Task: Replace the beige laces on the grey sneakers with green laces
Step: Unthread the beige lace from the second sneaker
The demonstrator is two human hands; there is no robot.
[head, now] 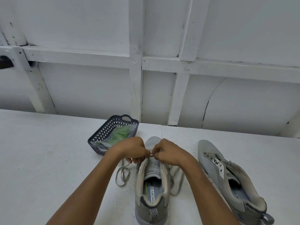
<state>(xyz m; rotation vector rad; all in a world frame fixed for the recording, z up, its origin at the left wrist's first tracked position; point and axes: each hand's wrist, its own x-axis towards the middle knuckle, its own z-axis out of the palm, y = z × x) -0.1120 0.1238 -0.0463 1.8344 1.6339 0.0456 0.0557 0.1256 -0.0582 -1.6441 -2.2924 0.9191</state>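
With the fingers of our left hand (131, 149) and right hand (168, 153) pinching the beige lace (121, 176) at the toe-end eyelets of the centre grey sneaker (151, 200), we should draw it out straight, eyelet by eyelet, then fetch the green laces (120, 135) from the basket (103, 132) at 11 o'clock.

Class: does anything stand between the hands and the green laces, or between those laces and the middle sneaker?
Yes. The green laces lie inside a clear plastic bag in the basket, and the beige lace, held by the left hand and right hand, is threaded in the middle sneaker.
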